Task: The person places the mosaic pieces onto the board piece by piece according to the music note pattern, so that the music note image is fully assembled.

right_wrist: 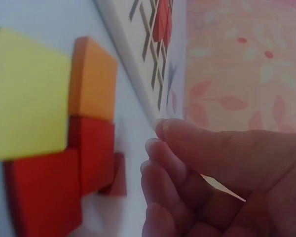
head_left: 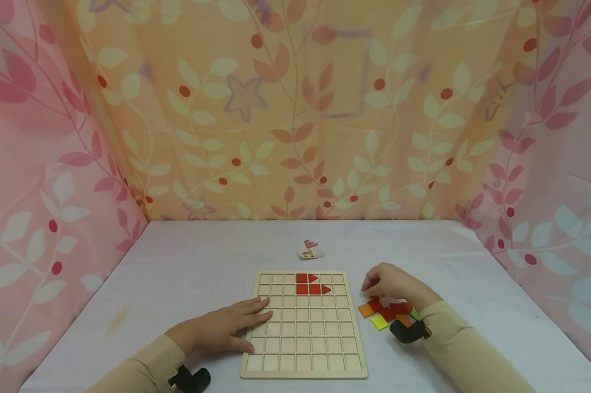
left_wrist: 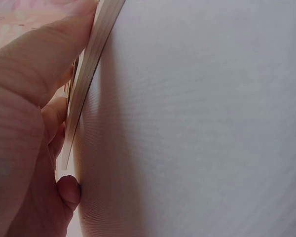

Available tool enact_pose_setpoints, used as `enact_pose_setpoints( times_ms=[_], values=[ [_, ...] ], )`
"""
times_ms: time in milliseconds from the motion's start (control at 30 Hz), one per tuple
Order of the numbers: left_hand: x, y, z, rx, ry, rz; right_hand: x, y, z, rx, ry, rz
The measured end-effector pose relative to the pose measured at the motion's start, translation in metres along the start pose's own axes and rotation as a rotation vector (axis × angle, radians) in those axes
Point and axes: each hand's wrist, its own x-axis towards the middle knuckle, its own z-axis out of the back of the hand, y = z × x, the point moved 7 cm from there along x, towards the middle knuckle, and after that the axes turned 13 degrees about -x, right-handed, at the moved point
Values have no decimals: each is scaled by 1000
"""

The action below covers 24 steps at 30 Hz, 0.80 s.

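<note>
A wooden grid board lies in front of me, with several red pieces, square and triangular, in its two far rows. My left hand rests on the board's left edge, fingers spread flat and thumb near the lower left corner. In the left wrist view, the fingers lie along the board's side edge. Over the far side of the loose pieces hovers my right hand. Its thumb and fingers are curled with the tips close together, and no piece shows between them.
Right of the board lie loose tiles: a yellow square, an orange square, several red ones and a green one. A small pattern card lies beyond the board. Patterned curtains enclose the white table.
</note>
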Motion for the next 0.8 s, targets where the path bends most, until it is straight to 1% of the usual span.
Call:
enact_pose_setpoints(
  times_ms=[133,233,367,600,800],
  values=[
    [0,1,-1,2,-2,-4,-6,-10,-2,5,17,-9],
    [0,1,-1,1,-2,-1,-8,-16,-4,-14,12,-12],
    [0,1,0,4,-1,-2,-9,-21,-7,-6,6,-21],
    [0,0,0,12,0,-12,-12,-21,-12,35,18,-3],
    [-1,-2,1,5,2,-15,-13,-21,-14,16,24,0]
  ],
)
